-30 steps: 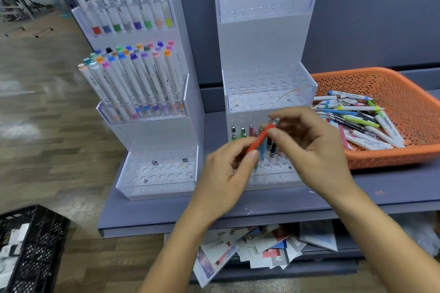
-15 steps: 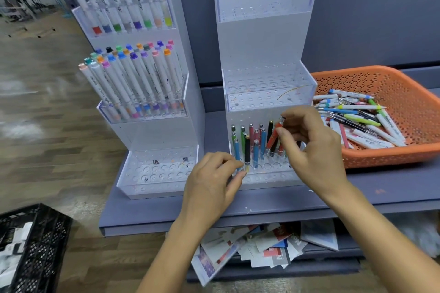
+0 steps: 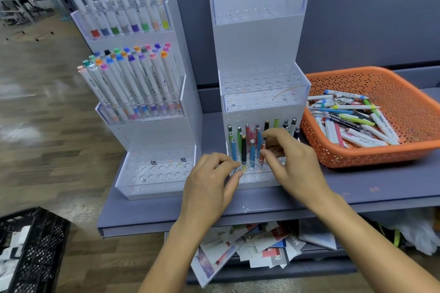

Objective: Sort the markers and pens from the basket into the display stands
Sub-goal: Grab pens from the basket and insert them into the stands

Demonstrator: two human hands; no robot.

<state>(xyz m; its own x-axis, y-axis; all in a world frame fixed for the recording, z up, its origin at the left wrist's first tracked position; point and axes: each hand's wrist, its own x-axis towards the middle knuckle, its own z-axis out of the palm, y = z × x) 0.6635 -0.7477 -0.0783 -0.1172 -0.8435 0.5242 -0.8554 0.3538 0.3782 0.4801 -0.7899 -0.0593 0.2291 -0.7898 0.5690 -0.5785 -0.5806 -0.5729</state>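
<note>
Now the right hand [image 3: 295, 166] pinches a red pen [image 3: 262, 151] in its fingers [image 3: 270, 153], among crowded pens [image 3: 244, 150] in the stand [image 3: 262, 100]. Bumping neighbours could tilt them or miss the hole. The left hand [image 3: 209, 185] curls at the stand's front, grip unclear. The basket [image 3: 371, 159] sits right.

Basket [image 3: 404, 83] R of pen stand [image 3: 259, 54]; marker stand [image 3: 176, 31] L.

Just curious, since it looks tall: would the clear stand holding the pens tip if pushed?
Probably not easily: the stand steps out to a deeper bottom tier, where its pens sit low. Its clear walls look stiff, perhaps slippery.
</note>
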